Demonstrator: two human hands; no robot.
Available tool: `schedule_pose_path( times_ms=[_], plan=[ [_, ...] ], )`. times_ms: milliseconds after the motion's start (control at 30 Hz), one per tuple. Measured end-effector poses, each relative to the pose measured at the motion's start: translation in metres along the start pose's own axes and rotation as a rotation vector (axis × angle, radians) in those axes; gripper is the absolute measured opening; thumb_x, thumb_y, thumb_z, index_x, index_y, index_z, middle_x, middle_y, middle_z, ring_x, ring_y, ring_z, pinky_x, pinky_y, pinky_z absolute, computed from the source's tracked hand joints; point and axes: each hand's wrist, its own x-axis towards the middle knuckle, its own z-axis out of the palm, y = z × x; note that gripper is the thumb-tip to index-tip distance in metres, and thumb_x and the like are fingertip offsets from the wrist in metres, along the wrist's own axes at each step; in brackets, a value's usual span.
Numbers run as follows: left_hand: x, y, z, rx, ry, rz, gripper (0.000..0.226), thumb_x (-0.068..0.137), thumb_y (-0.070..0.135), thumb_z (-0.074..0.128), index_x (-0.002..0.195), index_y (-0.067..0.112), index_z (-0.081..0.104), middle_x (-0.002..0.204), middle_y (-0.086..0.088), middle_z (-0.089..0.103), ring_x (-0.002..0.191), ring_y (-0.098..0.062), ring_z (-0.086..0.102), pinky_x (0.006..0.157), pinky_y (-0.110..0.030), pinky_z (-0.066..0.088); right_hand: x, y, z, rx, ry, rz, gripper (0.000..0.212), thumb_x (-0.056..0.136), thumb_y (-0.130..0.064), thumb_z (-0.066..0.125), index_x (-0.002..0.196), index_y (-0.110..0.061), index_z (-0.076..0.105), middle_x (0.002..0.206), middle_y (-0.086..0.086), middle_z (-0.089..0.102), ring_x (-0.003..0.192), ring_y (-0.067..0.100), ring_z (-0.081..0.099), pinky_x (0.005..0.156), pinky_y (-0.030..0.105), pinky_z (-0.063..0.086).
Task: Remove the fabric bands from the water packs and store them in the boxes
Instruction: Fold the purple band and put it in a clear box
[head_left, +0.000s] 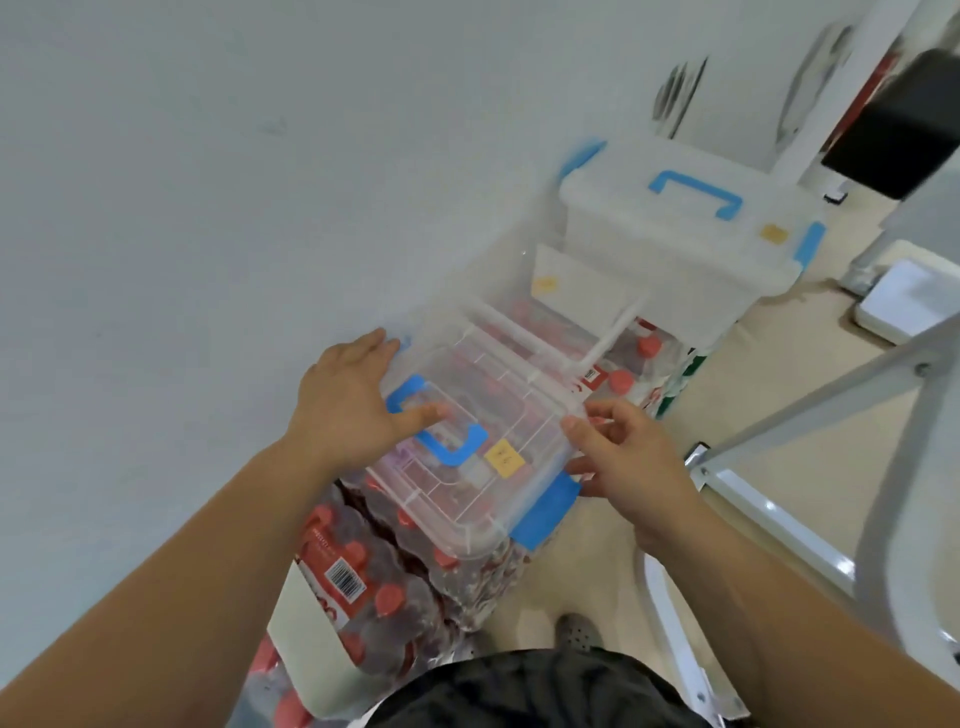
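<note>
currently the clear box (498, 415) sits on top of the water packs (374, 587), directly ahead of the person and between both hands. its blue handle (447, 454) runs diagonally, far left to near right. the left hand (348, 405) lies flat on the lid beside the handle, fingers straight. the right hand (628, 457) curls its fingers round the lid's right rim, just above the blue latch (545, 506), and is the nearer hand for releasing it. a white band (298, 618) wraps a pack below. a second box (675, 234) stands further off, lid on.
</note>
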Motion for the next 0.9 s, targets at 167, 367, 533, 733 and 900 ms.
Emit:
schedule_pose_path(
  times_ms=[167,367,533,733,900],
  plan=[
    [-0.006,0.002,0.0,0.046,0.023,0.027,0.126,0.052,0.104,0.022,0.156,0.033,0.021,0.166,0.003,0.018,0.15,-0.025,0.019,0.121,-0.048,0.019,-0.001,0.001,0.001,0.002,0.031,-0.005,0.021,0.093,-0.037,0.071,0.111,-0.028,0.065,0.095,0.008,0.072,0.082,0.024,0.073,0.076,0.055,0.063],
    [-0.034,0.057,0.0,0.01,0.031,0.224,0.105,0.058,0.099,0.035,0.15,0.049,0.023,0.164,0.007,0.021,0.15,-0.024,0.019,0.119,-0.056,0.019,-0.007,0.009,0.001,0.014,0.055,0.055,0.033,0.088,-0.053,0.071,0.107,-0.026,0.068,0.087,0.001,0.075,0.085,0.017,0.075,0.085,0.048,0.062],
    [-0.041,0.077,0.022,0.132,-0.108,0.24,0.1,0.057,0.098,0.031,0.148,0.056,0.018,0.165,0.007,0.015,0.15,-0.025,0.014,0.118,-0.058,0.017,-0.017,0.008,-0.004,0.149,-0.054,0.214,0.037,0.091,-0.05,0.069,0.11,-0.018,0.068,0.098,0.01,0.076,0.088,0.026,0.076,0.084,0.044,0.064],
    [-0.043,0.074,0.024,0.125,-0.087,0.263,0.082,0.072,0.089,0.02,0.147,0.056,0.023,0.165,0.005,0.018,0.15,-0.026,0.016,0.118,-0.058,0.017,-0.023,0.009,-0.01,0.348,-0.176,0.281,0.022,0.093,-0.011,0.071,0.113,-0.002,0.069,0.104,0.02,0.076,0.088,0.026,0.077,0.077,0.031,0.062],
    [-0.041,0.074,0.024,0.095,-0.102,0.25,0.067,0.083,0.071,0.012,0.148,0.057,0.025,0.165,0.003,0.018,0.149,-0.026,0.016,0.118,-0.057,0.015,-0.021,0.007,-0.006,0.348,-0.187,0.265,0.028,0.087,0.003,0.074,0.114,-0.002,0.071,0.102,0.018,0.075,0.081,0.021,0.075,0.07,0.024,0.06]
  ],
)
